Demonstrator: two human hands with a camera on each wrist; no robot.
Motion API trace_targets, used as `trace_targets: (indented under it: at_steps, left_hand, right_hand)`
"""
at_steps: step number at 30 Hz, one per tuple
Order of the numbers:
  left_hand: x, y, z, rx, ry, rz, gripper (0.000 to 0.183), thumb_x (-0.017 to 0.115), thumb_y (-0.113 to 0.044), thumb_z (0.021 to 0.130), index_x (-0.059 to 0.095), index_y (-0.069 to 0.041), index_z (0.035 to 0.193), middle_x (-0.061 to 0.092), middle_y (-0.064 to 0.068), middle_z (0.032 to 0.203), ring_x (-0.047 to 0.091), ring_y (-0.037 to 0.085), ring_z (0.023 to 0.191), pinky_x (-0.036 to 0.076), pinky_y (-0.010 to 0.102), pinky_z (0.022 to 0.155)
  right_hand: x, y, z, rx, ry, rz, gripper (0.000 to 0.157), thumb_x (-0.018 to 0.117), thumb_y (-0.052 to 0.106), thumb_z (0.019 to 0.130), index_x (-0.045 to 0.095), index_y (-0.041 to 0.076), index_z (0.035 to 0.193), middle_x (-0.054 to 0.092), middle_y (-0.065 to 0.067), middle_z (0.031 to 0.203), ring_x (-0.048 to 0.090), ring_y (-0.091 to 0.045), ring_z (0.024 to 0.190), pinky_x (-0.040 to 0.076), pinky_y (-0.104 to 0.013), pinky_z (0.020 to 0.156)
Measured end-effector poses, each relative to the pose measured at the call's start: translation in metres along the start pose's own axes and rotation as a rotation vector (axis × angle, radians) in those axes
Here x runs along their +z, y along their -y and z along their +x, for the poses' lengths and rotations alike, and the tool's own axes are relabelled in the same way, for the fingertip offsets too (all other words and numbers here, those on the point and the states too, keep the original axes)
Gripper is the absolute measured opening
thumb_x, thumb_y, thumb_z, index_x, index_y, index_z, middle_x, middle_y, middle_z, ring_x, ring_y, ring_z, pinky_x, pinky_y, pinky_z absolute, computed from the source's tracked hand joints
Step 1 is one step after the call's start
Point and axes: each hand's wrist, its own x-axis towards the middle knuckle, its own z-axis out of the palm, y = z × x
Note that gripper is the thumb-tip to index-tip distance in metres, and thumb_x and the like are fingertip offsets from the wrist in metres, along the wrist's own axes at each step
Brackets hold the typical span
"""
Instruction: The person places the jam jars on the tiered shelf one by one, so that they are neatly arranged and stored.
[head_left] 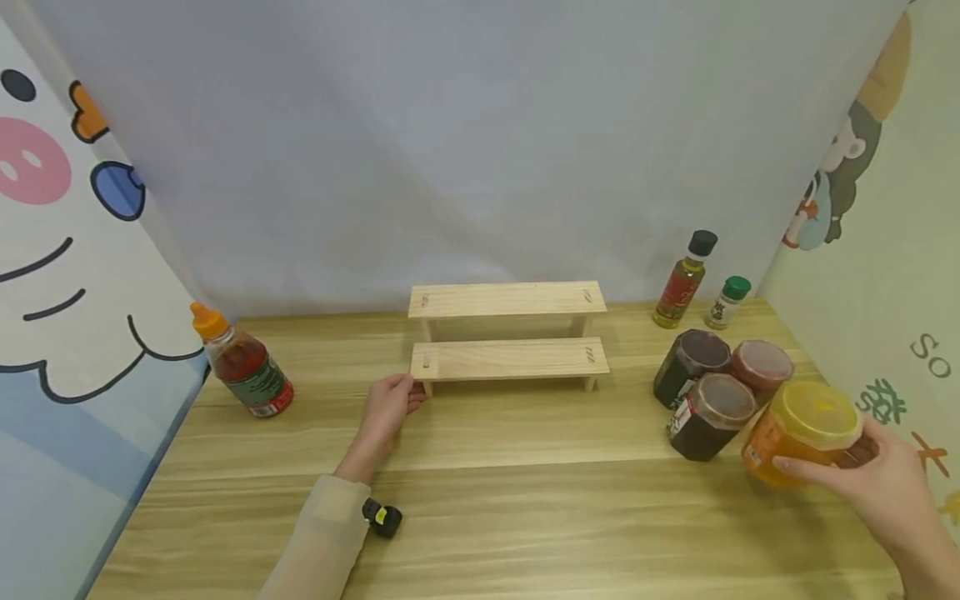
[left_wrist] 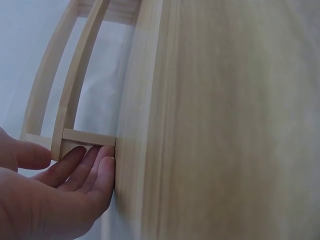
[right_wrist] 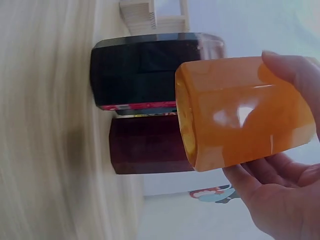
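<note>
Your right grip (head_left: 887, 477) is clamping the orange jar (head_left: 789, 443), probably feeling heavy, stiff and slick, best held mid-wall; your left grip (head_left: 386, 408) is pinching the rack (head_left: 510, 360) at near left.

A pale wood-grain tabletop (head_left: 525, 521) carries everything here. A two-tier wooden stand (head_left: 510, 360) rests on it near the back, at the middle. On the left stands an orange-capped sauce bottle (head_left: 253, 372). At the back right, a dark-capped oil bottle (head_left: 679, 287) stands just beside a green-capped shaker (head_left: 723, 310); before them cluster a black jar (head_left: 688, 371), a dark labelled jar (head_left: 708, 425) and a reddish jar (head_left: 763, 367).
</note>
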Motion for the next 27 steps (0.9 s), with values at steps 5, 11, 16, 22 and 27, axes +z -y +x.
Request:
trace_targets:
  at_steps: [5,11,16,22,27]
  left_hand:
    - [0.0,0.001,0.0,0.006,-0.006,-0.007,0.037,0.038,-0.01,0.1,0.054,0.015,0.122,0.058,0.028,0.114,0.059,0.034,0.103,0.049,0.04,0.09]
    - [0.0,0.001,-0.001,0.017,-0.013,-0.004,0.037,0.038,-0.01,0.1,0.054,0.016,0.122,0.058,0.028,0.113,0.06,0.034,0.102,0.05,0.04,0.089]
    - [0.0,-0.001,-0.001,-0.008,-0.015,0.002,0.038,0.039,-0.012,0.101,0.053,0.014,0.124,0.058,0.027,0.114,0.059,0.034,0.104,0.049,0.039,0.09]
    - [-0.001,-0.002,-0.003,-0.018,-0.013,0.011,0.038,0.039,-0.013,0.101,0.052,0.014,0.125,0.058,0.026,0.116,0.059,0.033,0.105,0.049,0.04,0.091]
    - [-0.001,-0.002,-0.003,-0.014,-0.012,0.015,0.038,0.038,-0.013,0.1,0.053,0.013,0.124,0.057,0.025,0.117,0.059,0.033,0.105,0.049,0.039,0.091]
  right_hand:
    - [0.001,0.009,0.0,-0.042,0.008,0.045,0.077,0.08,-0.006,0.072,0.047,0.011,0.139,0.056,0.016,0.118,0.055,0.005,0.099,0.045,-0.008,0.075]
    - [-0.001,0.023,-0.002,-0.105,-0.062,0.06,0.081,0.078,-0.016,0.068,0.047,0.009,0.139,0.055,0.015,0.121,0.054,0.004,0.101,0.042,-0.005,0.078]
    - [-0.002,0.035,-0.001,-0.166,-0.079,0.224,0.079,0.073,-0.025,0.065,0.05,0.001,0.135,0.057,0.006,0.12,0.056,-0.002,0.101,0.043,-0.007,0.08]
    - [0.001,0.045,0.001,-0.198,-0.072,0.22,0.079,0.073,-0.026,0.065,0.049,0.0,0.136,0.055,0.002,0.124,0.054,-0.004,0.106,0.042,-0.009,0.083]
    - [0.006,0.051,0.002,-0.191,-0.079,0.122,0.078,0.074,-0.023,0.067,0.048,0.001,0.137,0.054,0.005,0.123,0.053,-0.002,0.106,0.041,-0.007,0.083]
